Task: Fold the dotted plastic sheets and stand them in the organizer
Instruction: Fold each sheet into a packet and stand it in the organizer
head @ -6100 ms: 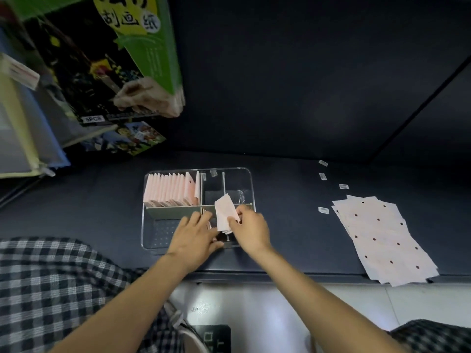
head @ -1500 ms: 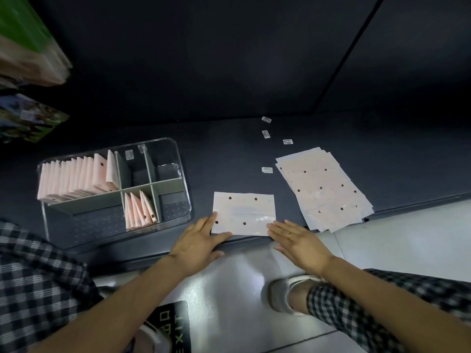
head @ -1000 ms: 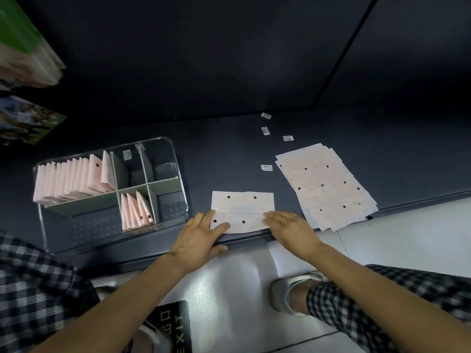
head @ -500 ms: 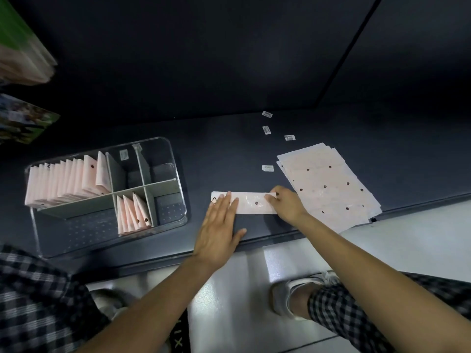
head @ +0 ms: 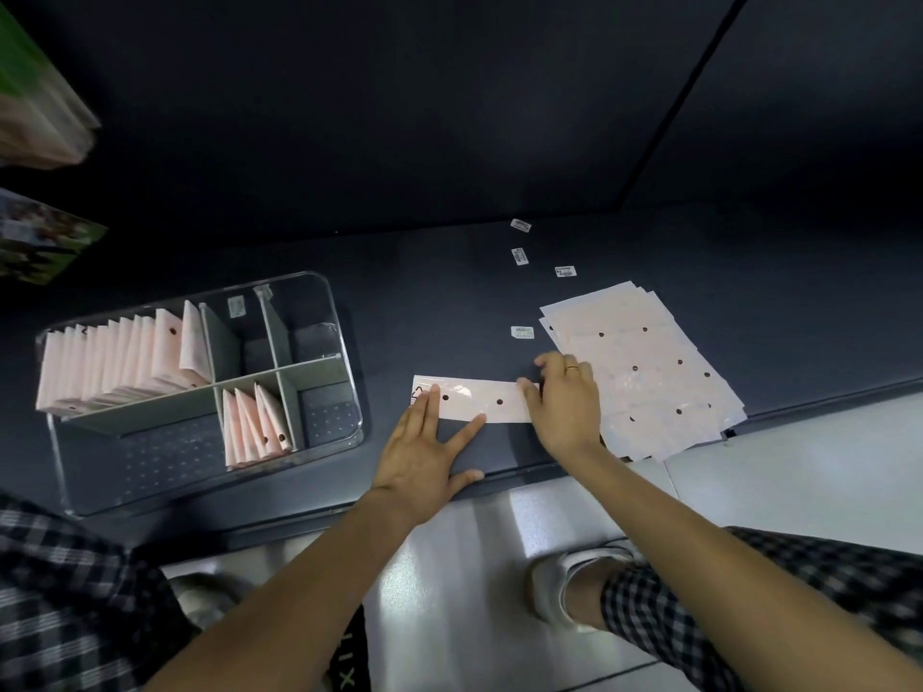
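Observation:
A pale pink dotted sheet (head: 482, 404), folded into a long narrow strip, lies flat on the dark shelf (head: 424, 302). My left hand (head: 429, 452) presses straight, spread fingers on the strip's left end. My right hand (head: 564, 402) presses on its right end, fingers bent over the edge. A stack of unfolded dotted sheets (head: 644, 367) lies to the right, partly under my right hand. The clear organizer (head: 344, 362) stands at the left. Many folded sheets (head: 125, 362) stand in its back left compartment and three folded sheets (head: 254, 424) in a front middle one.
Several small white labels (head: 522, 332) lie scattered on the shelf behind the strip. The shelf's front edge runs just under my wrists, with white floor and my shoe (head: 574, 586) below. Packaged goods (head: 40, 117) hang at the upper left.
The sheet went from a half-folded rectangle to a narrow strip. Both hands then slid outward along it, the left toward its left end and the right toward its right end.

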Demonstrator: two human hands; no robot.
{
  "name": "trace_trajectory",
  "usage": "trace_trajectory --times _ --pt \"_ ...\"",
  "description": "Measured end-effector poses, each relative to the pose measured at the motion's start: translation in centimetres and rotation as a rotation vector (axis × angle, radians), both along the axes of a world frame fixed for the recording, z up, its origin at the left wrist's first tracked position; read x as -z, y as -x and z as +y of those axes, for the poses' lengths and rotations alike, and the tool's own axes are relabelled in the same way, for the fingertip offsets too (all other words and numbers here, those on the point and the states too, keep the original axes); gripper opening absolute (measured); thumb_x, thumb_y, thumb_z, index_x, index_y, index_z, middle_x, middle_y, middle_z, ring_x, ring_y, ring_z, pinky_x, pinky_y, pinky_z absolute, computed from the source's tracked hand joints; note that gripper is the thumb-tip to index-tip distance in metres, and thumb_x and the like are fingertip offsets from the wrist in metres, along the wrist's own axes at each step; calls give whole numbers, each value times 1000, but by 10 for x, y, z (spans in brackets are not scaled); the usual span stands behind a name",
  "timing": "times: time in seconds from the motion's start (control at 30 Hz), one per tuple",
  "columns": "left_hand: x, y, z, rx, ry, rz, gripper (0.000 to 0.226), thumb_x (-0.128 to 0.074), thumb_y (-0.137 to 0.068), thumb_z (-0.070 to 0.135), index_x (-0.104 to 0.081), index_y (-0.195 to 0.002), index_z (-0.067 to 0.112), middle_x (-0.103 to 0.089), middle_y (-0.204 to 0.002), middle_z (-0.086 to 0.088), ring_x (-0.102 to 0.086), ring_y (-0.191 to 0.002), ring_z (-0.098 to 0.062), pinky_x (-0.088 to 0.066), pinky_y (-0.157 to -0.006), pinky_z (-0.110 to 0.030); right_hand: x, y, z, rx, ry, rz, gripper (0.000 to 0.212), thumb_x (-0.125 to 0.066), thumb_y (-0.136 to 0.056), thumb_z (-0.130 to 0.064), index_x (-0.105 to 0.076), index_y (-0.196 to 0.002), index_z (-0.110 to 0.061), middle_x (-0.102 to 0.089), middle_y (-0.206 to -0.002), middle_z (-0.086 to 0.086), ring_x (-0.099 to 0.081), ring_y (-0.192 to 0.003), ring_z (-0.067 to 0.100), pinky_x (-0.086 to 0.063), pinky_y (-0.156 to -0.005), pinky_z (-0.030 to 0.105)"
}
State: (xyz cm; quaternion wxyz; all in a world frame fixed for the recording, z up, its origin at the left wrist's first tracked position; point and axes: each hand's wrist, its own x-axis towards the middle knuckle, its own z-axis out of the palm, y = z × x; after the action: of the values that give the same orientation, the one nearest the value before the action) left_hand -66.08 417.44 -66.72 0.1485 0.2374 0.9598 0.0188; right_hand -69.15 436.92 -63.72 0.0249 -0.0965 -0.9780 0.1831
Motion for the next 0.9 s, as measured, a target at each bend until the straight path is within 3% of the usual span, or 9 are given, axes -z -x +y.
trace_trajectory --times 0.1,0.2,0.37,0.5,0.67,0.77,0.9 --pt "1 0 1 -9 -6 -6 69 -24 -88 71 7 -146 47 18 -154 -23 15 -144 -33 6 -116 -39 1 -23 -16 -379 -130 277 25 -65 -86 -14 -65 -110 -8 -65 -115 9 -60 -106 33 -51 -87 42" --pt "1 1 0 0 -10 -11 70 -26 -89 69 3 -147 44 18 -154 -23 15 -144 -34 6 -116 -39 16 -42 -21 -668 -195 206 37 -68 -85 -16 -63 -120 -3 -61 -127 10 -56 -120 27 -48 -98 44" --pt "0 1 0 -4 2 -7 69 -23 -88 71 9 -145 48 17 -155 -22 14 -144 -32 4 -116 -39 23 -49 20 -654 -300 188 44 -75 -79 -20 -64 -118 -3 -61 -127 9 -59 -117 24 -50 -95 44" --pt "-2 1 0 -10 -4 -17 68 -23 -88 71 7 -145 49 16 -155 -21 14 -144 -33 2 -117 -40 17 -43 43 -698 -313 240 34 -79 -74 -18 -72 -104 -7 -68 -116 7 -66 -105 21 -53 -91 41" --pt "-5 1 1 -17 4 -38 67 -25 -89 70 4 -145 48 16 -155 -21 13 -144 -33 2 -117 -40 12 -29 36 -698 -308 228 30 -90 -51 -5 -72 -75 -8 -73 -94 7 -70 -75 23 -57 -64 30" --pt "-8 2 2 -26 3 -65 67 -27 -89 69 1 -146 48 15 -156 -21 13 -144 -32 3 -117 -39 8 -21 29 -747 -445 214 30 -83 -42 3 -66 -64 -8 -72 -82 7 -66 -65 24 -51 -54 25" --pt "-16 2 3 -55 -34 -46 63 -34 -89 66 -14 -146 46 8 -156 -21 9 -144 -32 6 -117 -41 -1 -17 18 -737 -506 293 16 -72 -49 -2 -65 -61 -10 -62 -63 4 -59 -57 22 -42 -49 24"
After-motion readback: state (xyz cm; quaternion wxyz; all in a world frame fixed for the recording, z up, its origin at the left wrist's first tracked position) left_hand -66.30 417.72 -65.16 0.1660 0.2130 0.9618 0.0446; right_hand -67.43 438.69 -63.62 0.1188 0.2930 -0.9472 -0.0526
